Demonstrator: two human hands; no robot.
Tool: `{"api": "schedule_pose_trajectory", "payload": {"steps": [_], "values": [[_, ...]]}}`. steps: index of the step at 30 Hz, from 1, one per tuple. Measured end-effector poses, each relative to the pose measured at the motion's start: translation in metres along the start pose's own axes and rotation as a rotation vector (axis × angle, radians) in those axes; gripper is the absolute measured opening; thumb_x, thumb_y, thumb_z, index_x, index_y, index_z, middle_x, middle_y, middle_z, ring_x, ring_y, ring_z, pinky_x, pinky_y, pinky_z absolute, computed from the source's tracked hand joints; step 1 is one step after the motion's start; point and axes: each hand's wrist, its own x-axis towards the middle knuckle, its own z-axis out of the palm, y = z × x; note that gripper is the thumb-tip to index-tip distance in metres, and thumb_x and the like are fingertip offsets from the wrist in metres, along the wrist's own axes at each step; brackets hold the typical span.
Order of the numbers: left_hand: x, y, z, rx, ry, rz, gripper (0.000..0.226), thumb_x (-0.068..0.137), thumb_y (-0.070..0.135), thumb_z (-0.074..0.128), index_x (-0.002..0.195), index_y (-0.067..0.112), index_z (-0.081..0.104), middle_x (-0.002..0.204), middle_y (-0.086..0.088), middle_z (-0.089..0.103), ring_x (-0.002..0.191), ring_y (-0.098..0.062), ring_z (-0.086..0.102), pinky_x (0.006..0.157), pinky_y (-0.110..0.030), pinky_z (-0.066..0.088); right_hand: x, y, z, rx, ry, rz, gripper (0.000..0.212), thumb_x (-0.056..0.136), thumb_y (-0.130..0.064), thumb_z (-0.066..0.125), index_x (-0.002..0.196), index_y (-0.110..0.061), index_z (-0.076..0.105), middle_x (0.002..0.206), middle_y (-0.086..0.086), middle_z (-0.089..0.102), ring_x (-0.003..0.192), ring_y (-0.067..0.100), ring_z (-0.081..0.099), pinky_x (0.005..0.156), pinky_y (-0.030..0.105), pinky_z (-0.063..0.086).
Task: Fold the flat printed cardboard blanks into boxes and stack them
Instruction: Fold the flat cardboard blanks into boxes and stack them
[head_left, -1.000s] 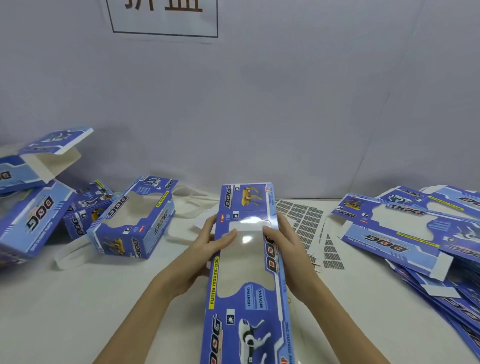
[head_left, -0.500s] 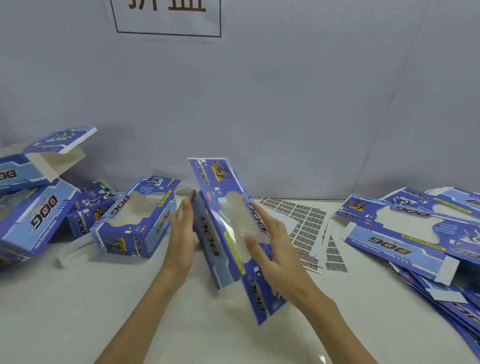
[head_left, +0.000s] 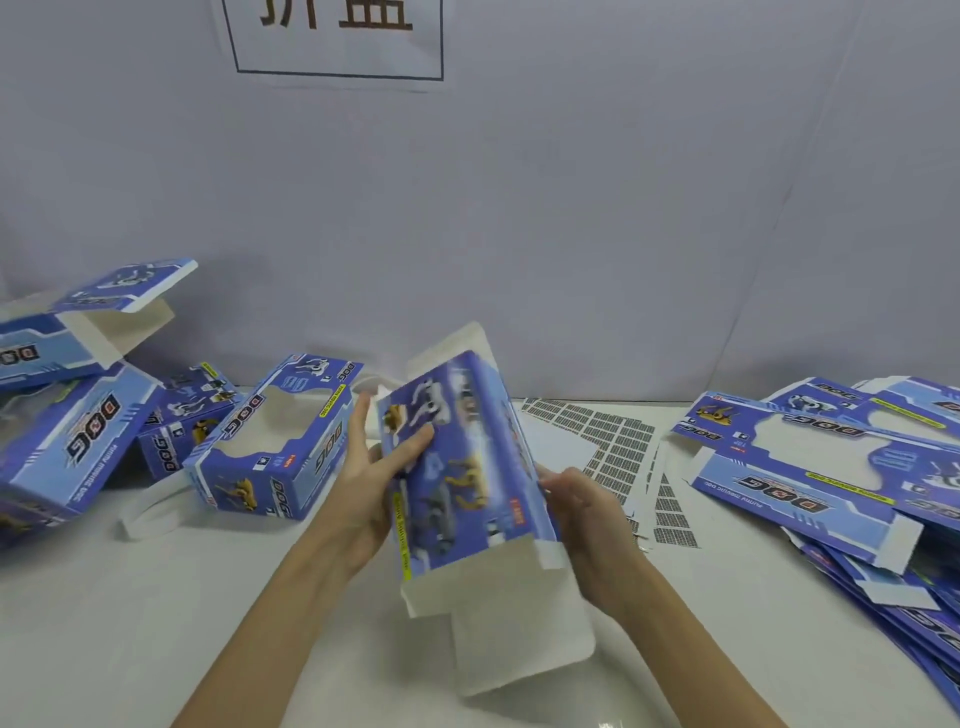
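Note:
I hold a blue printed cardboard blank (head_left: 462, 467) above the middle of the table, partly opened into a box shape, its printed back panel facing me. White flaps hang open at its near end (head_left: 519, 639) and stick up at its far end. My left hand (head_left: 371, 483) grips its left side with fingers spread over the panel. My right hand (head_left: 587, 525) holds its right edge. A pile of flat blanks (head_left: 831, 467) lies at the right. Folded boxes (head_left: 275, 441) lie at the left.
More folded boxes are stacked at the far left (head_left: 67, 415), the top one (head_left: 78, 322) with its lid open. Sheets of small printed labels (head_left: 613, 441) lie behind the held blank. A grey wall with a framed sign (head_left: 337, 41) stands behind the white table (head_left: 130, 623).
The blank lay flat with its window side up; I lifted it, turned it over and opened it, so its back panel now faces me and the end flaps hang loose.

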Motion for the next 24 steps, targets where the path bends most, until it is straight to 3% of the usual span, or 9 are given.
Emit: {"api": "schedule_pose_trajectory", "payload": {"steps": [2, 3, 6, 8, 10, 12, 16, 20, 24], "values": [[-0.002, 0.005, -0.001, 0.013, 0.0, -0.044, 0.07, 0.072, 0.029, 0.085, 0.135, 0.044, 0.059, 0.113, 0.006, 0.077, 0.095, -0.009, 0.077, 0.064, -0.022, 0.06, 0.003, -0.002, 0.0, -0.007, 0.058, -0.124, 0.059, 0.088, -0.017, 0.058, 0.146, -0.025, 0.059, 0.139, 0.016, 0.068, 0.112, 0.032, 0.07, 0.084, 0.044, 0.062], [-0.004, 0.006, -0.001, 0.074, -0.011, -0.053, 0.055, 0.074, 0.032, 0.084, 0.125, 0.043, 0.067, 0.117, 0.004, 0.074, 0.093, -0.006, 0.076, 0.063, -0.02, 0.059, 0.004, -0.001, 0.0, -0.035, 0.097, -0.204, 0.061, 0.09, -0.022, 0.06, 0.15, -0.033, 0.054, 0.143, 0.009, 0.066, 0.12, 0.028, 0.069, 0.09, 0.049, 0.061], [-0.009, -0.004, 0.003, 0.312, -0.065, -0.051, 0.041, 0.082, 0.045, 0.082, 0.122, 0.044, 0.07, 0.14, 0.009, 0.057, 0.108, -0.003, 0.071, 0.089, -0.028, 0.06, 0.004, 0.005, 0.006, -0.224, 0.131, -0.336, 0.062, 0.093, -0.047, 0.065, 0.152, -0.049, 0.045, 0.149, -0.008, 0.061, 0.129, 0.023, 0.067, 0.107, 0.056, 0.054], [-0.013, -0.011, 0.009, 0.308, -0.078, -0.056, 0.048, 0.082, 0.049, 0.084, 0.125, 0.041, 0.068, 0.138, 0.007, 0.059, 0.11, -0.005, 0.07, 0.091, -0.029, 0.058, 0.005, 0.01, 0.009, -0.24, 0.139, -0.304, 0.063, 0.093, -0.048, 0.069, 0.151, -0.044, 0.045, 0.141, -0.005, 0.068, 0.124, 0.024, 0.07, 0.105, 0.054, 0.055], [-0.014, -0.014, 0.015, 0.285, -0.077, -0.075, 0.05, 0.077, 0.05, 0.081, 0.123, 0.038, 0.067, 0.122, -0.009, 0.068, 0.106, -0.016, 0.073, 0.09, -0.033, 0.058, 0.005, 0.015, 0.012, -0.218, 0.181, -0.288, 0.054, 0.096, -0.043, 0.074, 0.145, -0.033, 0.054, 0.132, 0.002, 0.074, 0.119, 0.029, 0.073, 0.106, 0.056, 0.055], [-0.013, -0.017, 0.017, 0.267, -0.095, -0.074, 0.047, 0.075, 0.045, 0.079, 0.119, 0.031, 0.068, 0.109, -0.014, 0.071, 0.101, -0.025, 0.073, 0.093, -0.043, 0.056, 0.004, 0.017, 0.012, -0.19, 0.218, -0.301, 0.037, 0.101, -0.038, 0.069, 0.135, -0.024, 0.064, 0.128, 0.011, 0.075, 0.113, 0.037, 0.074, 0.101, 0.056, 0.057], [-0.01, -0.018, 0.016, 0.137, -0.096, -0.114, 0.052, 0.068, 0.032, 0.084, 0.114, 0.016, 0.063, 0.102, -0.009, 0.072, 0.089, -0.025, 0.075, 0.066, -0.033, 0.06, 0.0, 0.013, 0.009, -0.151, 0.238, -0.312, 0.033, 0.1, -0.035, 0.065, 0.127, -0.015, 0.069, 0.119, 0.02, 0.076, 0.103, 0.043, 0.076, 0.081, 0.047, 0.065], [-0.011, -0.02, 0.014, 0.077, -0.127, -0.078, 0.046, 0.071, 0.029, 0.083, 0.11, 0.021, 0.06, 0.106, -0.012, 0.073, 0.09, -0.034, 0.077, 0.063, -0.037, 0.061, 0.0, 0.013, 0.015, -0.134, 0.299, -0.351, 0.04, 0.092, -0.034, 0.074, 0.127, -0.017, 0.062, 0.121, 0.018, 0.073, 0.095, 0.039, 0.078, 0.072, 0.042, 0.065], [-0.011, -0.021, 0.017, 0.063, -0.092, 0.038, 0.051, 0.077, 0.028, 0.08, 0.119, 0.039, 0.054, 0.12, -0.002, 0.065, 0.101, -0.033, 0.076, 0.069, -0.038, 0.062, 0.001, 0.013, 0.017, -0.08, 0.302, -0.39, 0.043, 0.091, -0.033, 0.077, 0.128, -0.031, 0.056, 0.122, 0.015, 0.07, 0.094, 0.034, 0.079, 0.065, 0.04, 0.065]]}}
